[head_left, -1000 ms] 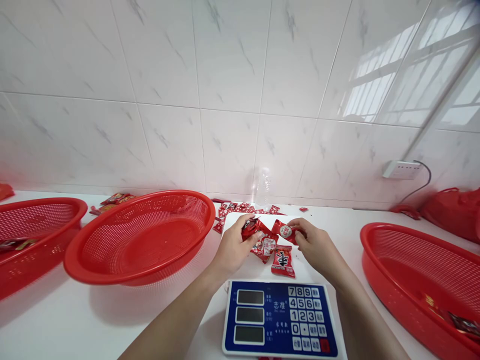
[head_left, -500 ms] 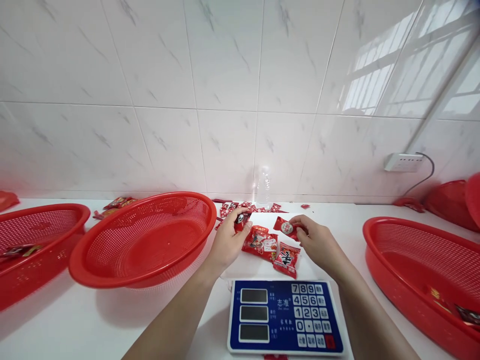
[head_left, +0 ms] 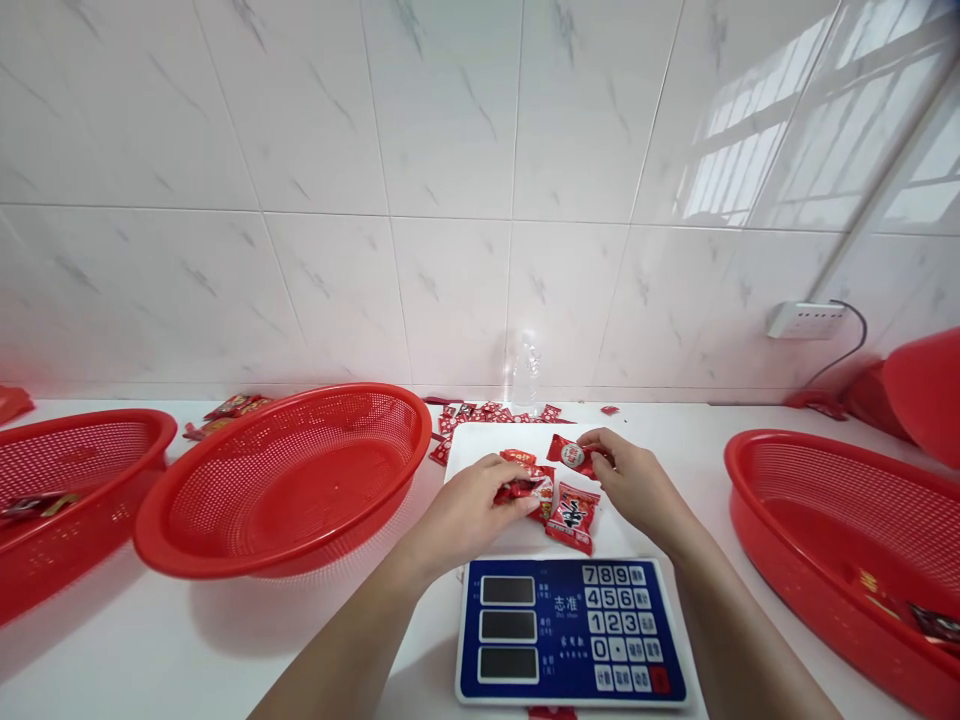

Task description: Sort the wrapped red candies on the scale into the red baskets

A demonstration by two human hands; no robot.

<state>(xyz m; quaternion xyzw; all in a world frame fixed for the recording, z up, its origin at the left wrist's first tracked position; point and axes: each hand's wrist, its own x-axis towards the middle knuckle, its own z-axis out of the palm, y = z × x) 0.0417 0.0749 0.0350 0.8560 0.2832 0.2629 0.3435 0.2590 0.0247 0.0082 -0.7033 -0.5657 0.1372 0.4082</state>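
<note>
Blue-fronted scale [head_left: 559,640], three displays [head_left: 508,626], one packet [head_left: 571,456] in right fingers [head_left: 604,442]

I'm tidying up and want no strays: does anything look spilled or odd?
Yes: small packets lie scattered behind the pan, one well apart, as if spilled. Also, the displays on the scale look blank although a larger packet rests on the pan.

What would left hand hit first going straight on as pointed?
Past the red packets it touches, the left hand likely meets the packet with the black character, beside them on the white plate. Height is unclear; it might pass above.
</note>
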